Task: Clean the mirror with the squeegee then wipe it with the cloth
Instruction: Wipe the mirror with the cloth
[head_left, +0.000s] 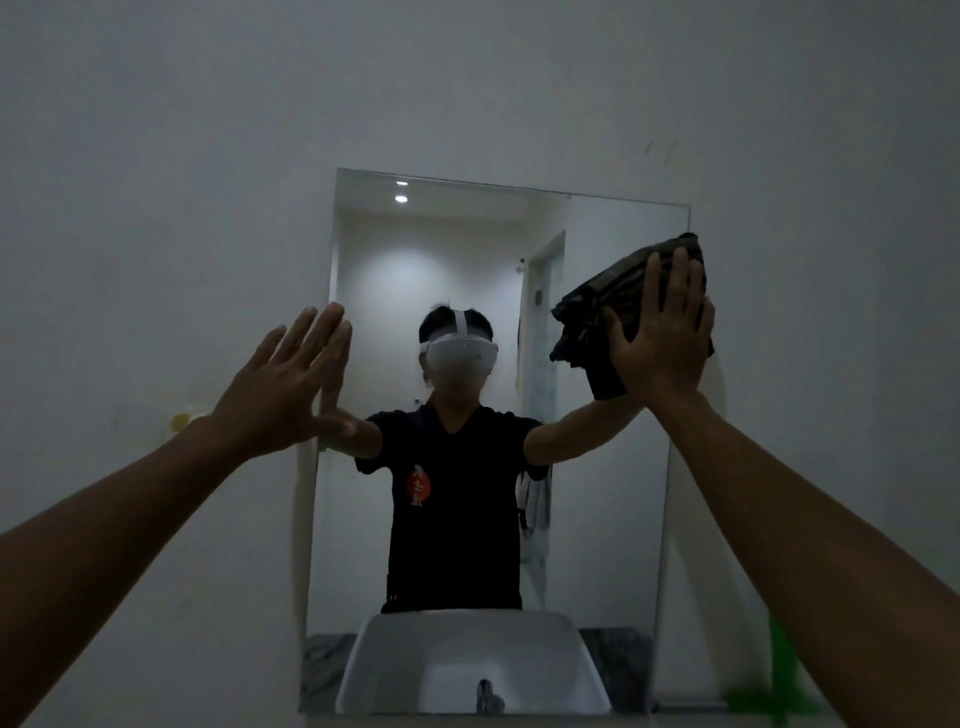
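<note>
Mirror (467, 249) hangs on a pale wall (156, 156), frameless, upright rectangle, centre of the head view. I note the right hand (662, 338) at the mirror's upper right edge, palm flat and fingers spread, pressing a dark crumpled cloth (597, 312) against the glass. The cloth bunches out to the left of the hand and below the thumb; its top corner reaches the mirror's right border. Grip state: not a pinch, the cloth is pinned under the open palm.

Left hand (283, 389) is at the mirror's left edge, about mid-height, fingers straight and together, thumb apart, holding nothing. Fingertips overlap the glass edge; I cannot tell whether the palm touches wall or mirror.

Reflection shows a person in a dark shirt wearing a white headset, both arms raised. A white basin (467, 660) with a tap appears in the lower part of the glass. Something green and blurred (779, 691) sits at lower right, below the right forearm; I cannot identify it. Lighting is dim.
</note>
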